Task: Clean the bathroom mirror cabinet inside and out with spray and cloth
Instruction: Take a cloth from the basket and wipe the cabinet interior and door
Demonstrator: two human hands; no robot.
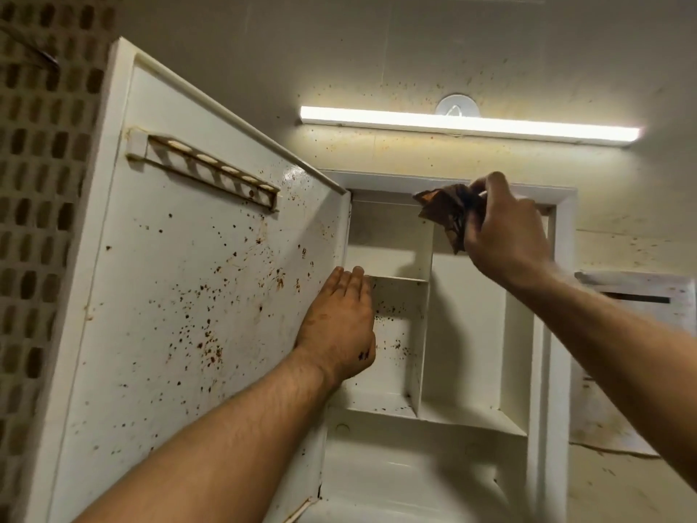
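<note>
The white mirror cabinet (pixel 562 296) hangs open on the wall, its inner shelves bare. Its door (pixel 196 281) is swung out to the left, and the inner face is speckled with brown rust-like spots. My left hand (pixel 339 326) lies flat with fingers together against the door's hinge edge, beside the left shelf compartment. My right hand (pixel 505 235) is raised at the cabinet's top edge, gripping a crumpled brown cloth (pixel 445 209) that hangs in front of the upper right compartment. No spray bottle is in view.
A slotted holder rail (pixel 211 171) is fixed high on the door's inner face. A lit tube lamp (pixel 467 124) runs above the cabinet on a spotted wall. Mosaic tiles (pixel 34 183) cover the left wall. A white wall box (pixel 633 356) sits right of the cabinet.
</note>
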